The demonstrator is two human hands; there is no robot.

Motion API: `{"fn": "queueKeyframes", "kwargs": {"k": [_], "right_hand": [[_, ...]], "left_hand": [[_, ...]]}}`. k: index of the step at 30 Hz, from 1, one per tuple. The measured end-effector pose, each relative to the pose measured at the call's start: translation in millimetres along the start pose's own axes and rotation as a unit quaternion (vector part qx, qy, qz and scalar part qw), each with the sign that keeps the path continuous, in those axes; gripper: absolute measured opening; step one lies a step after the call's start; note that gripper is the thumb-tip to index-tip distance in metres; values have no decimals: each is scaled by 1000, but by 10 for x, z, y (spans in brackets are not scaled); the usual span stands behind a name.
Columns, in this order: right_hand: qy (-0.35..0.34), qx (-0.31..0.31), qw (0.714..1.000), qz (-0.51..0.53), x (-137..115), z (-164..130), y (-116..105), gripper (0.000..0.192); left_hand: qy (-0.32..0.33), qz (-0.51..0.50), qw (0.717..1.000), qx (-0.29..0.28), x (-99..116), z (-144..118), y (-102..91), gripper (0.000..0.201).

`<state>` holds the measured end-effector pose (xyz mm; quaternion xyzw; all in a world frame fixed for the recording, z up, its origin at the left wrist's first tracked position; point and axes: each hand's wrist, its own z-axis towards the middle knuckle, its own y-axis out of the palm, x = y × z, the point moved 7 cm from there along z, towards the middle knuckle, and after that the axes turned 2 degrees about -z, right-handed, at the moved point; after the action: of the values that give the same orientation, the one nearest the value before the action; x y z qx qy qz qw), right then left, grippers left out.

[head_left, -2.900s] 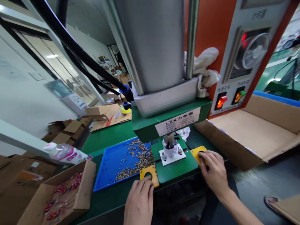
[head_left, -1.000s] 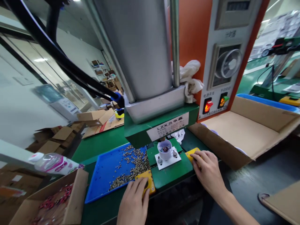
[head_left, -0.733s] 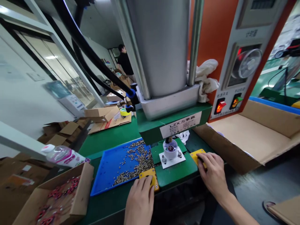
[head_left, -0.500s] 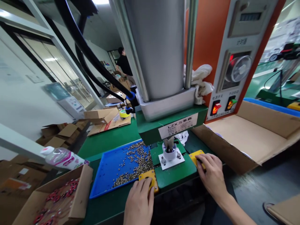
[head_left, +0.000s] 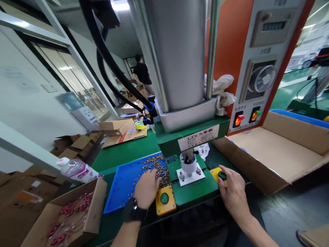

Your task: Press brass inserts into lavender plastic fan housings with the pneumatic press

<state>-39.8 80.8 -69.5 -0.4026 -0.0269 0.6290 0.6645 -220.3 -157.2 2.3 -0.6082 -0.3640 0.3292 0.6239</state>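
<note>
My left hand (head_left: pixel 146 188), a dark watch (head_left: pixel 134 210) on its wrist, reaches over the blue tray (head_left: pixel 118 192) into the small metal pieces (head_left: pixel 159 164). Its thumb stands apart from the curled fingers, whose tips are partly hidden. Beside it, the left yellow button box (head_left: pixel 166 209) shows its green button (head_left: pixel 164 198). My right hand (head_left: pixel 233 187) is open at the right yellow button box (head_left: pixel 216 174), fingers around the side of its green button (head_left: pixel 222 175). Between the hands, a white cup-shaped fixture (head_left: pixel 189 166) sits under the press head (head_left: pixel 190 133), with dark wires inside.
At left stands a cardboard box (head_left: pixel 96 209) of red-and-black wired parts, with a bottle (head_left: pixel 77 171) behind it. A large cardboard box (head_left: pixel 290 151) lies right of the orange control cabinet (head_left: pixel 232 44). Black hoses (head_left: pixel 113 68) hang beside the press. A person (head_left: pixel 142 72) stands far back.
My left hand has left the left button and moved up and forward into the tray's metal pieces. My right hand has eased off its button. The red timer light has gone out.
</note>
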Motion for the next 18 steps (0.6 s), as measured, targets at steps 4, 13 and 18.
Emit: {"fn": "queueKeyframes", "kwargs": {"k": [4, 13, 18], "right_hand": [[16, -17, 999, 22, -2, 26, -16, 33], [28, -120, 946, 301, -635, 594, -22, 66], [30, -182, 874, 449, -976, 804, 260, 68]], "left_hand": [[11, 31, 997, -74, -45, 324, 180, 21], [24, 43, 996, -68, 149, 321, 256, 16], [10, 45, 997, -58, 115, 263, 240, 18]]}}
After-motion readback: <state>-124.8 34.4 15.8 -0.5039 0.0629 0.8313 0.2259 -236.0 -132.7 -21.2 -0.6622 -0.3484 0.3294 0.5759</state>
